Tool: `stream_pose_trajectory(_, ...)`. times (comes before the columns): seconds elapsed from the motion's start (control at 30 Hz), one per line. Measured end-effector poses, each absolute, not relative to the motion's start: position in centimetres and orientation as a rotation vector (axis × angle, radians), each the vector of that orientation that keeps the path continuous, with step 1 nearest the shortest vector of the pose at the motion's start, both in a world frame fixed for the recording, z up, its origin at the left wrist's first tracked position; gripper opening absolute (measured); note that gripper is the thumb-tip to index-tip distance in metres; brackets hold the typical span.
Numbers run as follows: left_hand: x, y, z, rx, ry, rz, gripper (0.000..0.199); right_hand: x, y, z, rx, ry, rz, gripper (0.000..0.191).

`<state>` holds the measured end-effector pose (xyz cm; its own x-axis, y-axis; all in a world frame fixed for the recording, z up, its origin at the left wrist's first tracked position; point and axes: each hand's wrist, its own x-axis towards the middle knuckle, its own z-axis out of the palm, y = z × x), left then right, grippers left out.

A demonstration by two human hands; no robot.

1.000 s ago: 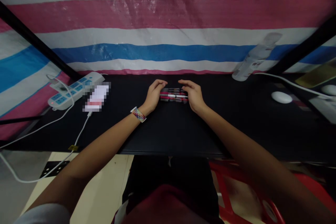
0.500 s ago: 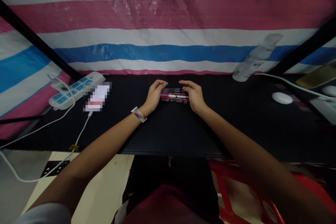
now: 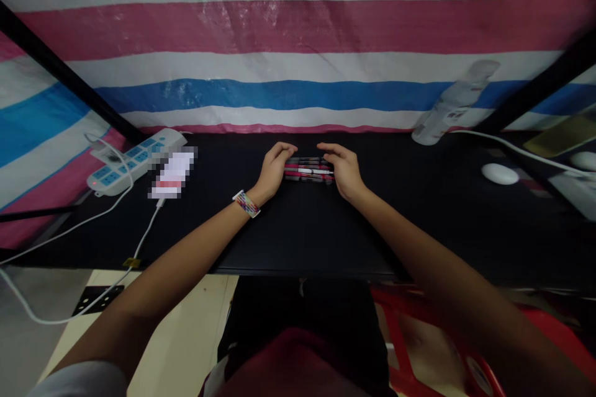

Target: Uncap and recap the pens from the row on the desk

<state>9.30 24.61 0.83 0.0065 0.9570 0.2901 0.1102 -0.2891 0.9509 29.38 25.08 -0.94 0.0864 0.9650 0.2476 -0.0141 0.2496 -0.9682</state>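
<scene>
With the pens taken as the clock's centre, a power strip (image 3: 135, 161) was placed far off at 9 o'clock on the black desk (image 3: 302, 229). Just beside it, also toward 9, a phone (image 3: 172, 175) was laid, its screen blurred and a white cable (image 3: 149, 227) plugged into its near end. At 8, a wristband (image 3: 246, 203) was worn on the left arm. The left hand (image 3: 272, 169) was held curved at the pens' 9 o'clock ends, its fingers loose and closed on nothing. The pens (image 3: 311, 171) were lined up side by side on the desk between the hands. Their 3 o'clock ends were flanked by the right hand (image 3: 347, 170), likewise curved and not clenched. Whether the pens were pressed by either palm could not be told. A bottle (image 3: 449, 111) was stood well apart at 2, and a white mouse (image 3: 500, 173) was set at 3.
</scene>
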Motion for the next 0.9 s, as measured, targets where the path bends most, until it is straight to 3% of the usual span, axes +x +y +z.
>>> stream_pose_trajectory(0.9,9.37,24.51,0.76,1.490,1.128,1.376,0.014,29.35,25.04,-1.04,-1.048,-1.257,0.962,0.032)
